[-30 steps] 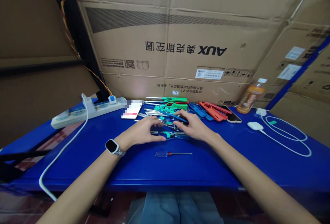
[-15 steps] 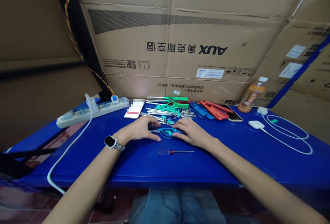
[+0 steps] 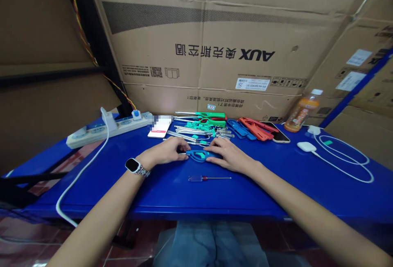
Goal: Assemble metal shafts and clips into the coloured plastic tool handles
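A blue lighter casing with a teal trigger (image 3: 198, 154) lies flat on the blue table (image 3: 172, 195) between my two hands. My left hand (image 3: 167, 152), with a watch on its wrist, pinches the metal-tube end of it. My right hand (image 3: 225, 155) presses its fingers on the handle end. Just behind lies a pile of metal tubes and teal parts (image 3: 196, 132). In front of my hands a small screwdriver with a clear handle (image 3: 207, 178) rests on the table.
Green lighters (image 3: 211, 116), blue casings (image 3: 238, 129) and red casings (image 3: 254, 129) lie at the back, with a phone (image 3: 278, 135) and an orange drink bottle (image 3: 301, 111). A power strip (image 3: 107, 127) and white card (image 3: 159, 127) sit left, a white charger with cable (image 3: 337, 156) right. Cardboard boxes (image 3: 215, 46) wall the back.
My hands drew a blue casing out of the pile toward me and now hold it flat on the table. The camera tilted slightly.
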### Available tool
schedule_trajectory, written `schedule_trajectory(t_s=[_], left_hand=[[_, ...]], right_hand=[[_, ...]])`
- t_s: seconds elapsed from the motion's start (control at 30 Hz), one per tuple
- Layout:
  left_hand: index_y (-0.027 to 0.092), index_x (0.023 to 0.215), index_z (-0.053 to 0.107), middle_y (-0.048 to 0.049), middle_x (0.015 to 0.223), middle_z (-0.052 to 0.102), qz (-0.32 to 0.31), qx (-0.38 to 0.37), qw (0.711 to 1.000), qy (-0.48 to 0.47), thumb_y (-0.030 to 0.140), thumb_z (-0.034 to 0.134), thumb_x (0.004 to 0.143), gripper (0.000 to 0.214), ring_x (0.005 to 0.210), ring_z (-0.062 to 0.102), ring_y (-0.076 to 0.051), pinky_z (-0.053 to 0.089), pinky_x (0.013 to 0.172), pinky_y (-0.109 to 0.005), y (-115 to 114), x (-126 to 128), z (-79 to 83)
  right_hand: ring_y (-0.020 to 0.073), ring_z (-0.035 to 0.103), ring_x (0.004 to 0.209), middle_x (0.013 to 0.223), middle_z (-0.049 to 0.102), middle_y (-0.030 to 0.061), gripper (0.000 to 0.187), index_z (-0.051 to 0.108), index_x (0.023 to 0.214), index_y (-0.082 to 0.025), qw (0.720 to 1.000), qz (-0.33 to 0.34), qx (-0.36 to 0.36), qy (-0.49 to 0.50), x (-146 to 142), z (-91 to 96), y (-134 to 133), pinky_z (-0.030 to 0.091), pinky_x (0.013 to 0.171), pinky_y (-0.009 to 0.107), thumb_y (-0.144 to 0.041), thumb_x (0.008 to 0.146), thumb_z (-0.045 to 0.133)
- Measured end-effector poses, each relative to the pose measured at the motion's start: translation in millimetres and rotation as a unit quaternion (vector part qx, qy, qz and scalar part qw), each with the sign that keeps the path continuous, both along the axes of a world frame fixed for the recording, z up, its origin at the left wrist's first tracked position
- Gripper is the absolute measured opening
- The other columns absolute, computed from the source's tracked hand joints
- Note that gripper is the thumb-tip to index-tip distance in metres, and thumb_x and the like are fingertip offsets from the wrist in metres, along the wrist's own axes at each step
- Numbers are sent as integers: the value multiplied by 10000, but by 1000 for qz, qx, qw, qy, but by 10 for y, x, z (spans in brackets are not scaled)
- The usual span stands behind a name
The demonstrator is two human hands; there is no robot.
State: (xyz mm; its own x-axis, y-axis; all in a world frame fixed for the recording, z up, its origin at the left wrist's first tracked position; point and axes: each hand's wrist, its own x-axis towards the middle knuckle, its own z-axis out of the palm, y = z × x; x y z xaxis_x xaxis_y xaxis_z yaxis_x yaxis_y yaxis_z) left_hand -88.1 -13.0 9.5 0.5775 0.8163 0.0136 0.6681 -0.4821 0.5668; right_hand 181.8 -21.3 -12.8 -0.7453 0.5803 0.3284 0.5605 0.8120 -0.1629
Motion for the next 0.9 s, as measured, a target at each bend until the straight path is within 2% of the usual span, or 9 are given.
schedule_trajectory(t_s=[0.3, 0.63, 0.9], left_hand=[[148, 903, 701, -59, 875, 677, -8, 14, 1000, -10, 407, 655, 778, 292, 778, 598, -190, 464, 700, -293, 27, -21, -48], [170, 831, 733, -59, 862, 665, -20, 67, 997, 20, 404, 668, 800, 245, 759, 602, -189, 464, 694, -294, 31, -27, 0], [180, 913, 725, -53, 892, 692, -2, 57, 998, 29, 385, 667, 785, 249, 767, 615, -195, 457, 655, -281, 19, -35, -55]], right_hand=[[238, 562, 1041, 1089, 627, 100, 412, 660, 1248, -217, 999, 12, -47, 14, -17, 33, 50, 469, 911, 408, -466, 932, 571], [235, 572, 1036, 1093, 629, 97, 386, 659, 1252, -241, 998, 23, -42, 32, -6, 38, 52, 477, 901, 404, -449, 946, 552], [225, 573, 1038, 1095, 630, 92, 391, 664, 1236, -228, 998, 13, -41, 40, 10, 20, 21, 464, 914, 403, -460, 938, 565]])
